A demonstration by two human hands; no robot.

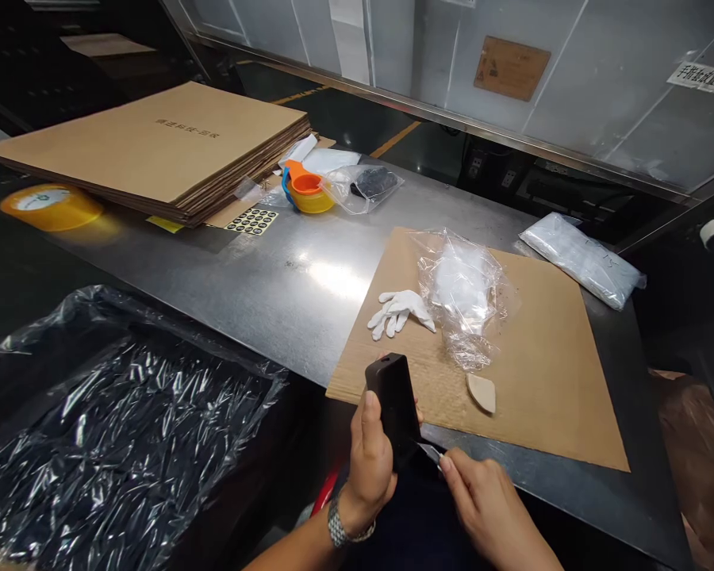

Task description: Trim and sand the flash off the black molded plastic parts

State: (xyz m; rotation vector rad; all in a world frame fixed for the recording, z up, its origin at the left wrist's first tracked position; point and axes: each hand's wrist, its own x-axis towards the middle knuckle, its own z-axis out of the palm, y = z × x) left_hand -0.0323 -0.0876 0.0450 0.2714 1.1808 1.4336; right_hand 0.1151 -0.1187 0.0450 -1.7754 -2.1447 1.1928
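Note:
My left hand [369,452] is wrapped round a black rectangular plastic part [393,400], held upright in front of the table's edge. In my right hand [481,496] is a small knife [431,452]; its blade points left and meets the lower right side of the black part. Fingers cover most of the knife's handle. Just beyond the hands lies a flat cardboard sheet [547,381]. On it are a white glove [401,311], a clear plastic bag [464,293] with something white in it, and a small beige curved piece [481,393].
A metal table [262,293] carries stacked cardboard [155,143], a yellow tape roll [51,208], an orange and yellow tape dispenser [309,190], a sticker sheet [253,221] and packed plastic bags [583,258]. At the lower left stands a bin lined with black plastic [124,444].

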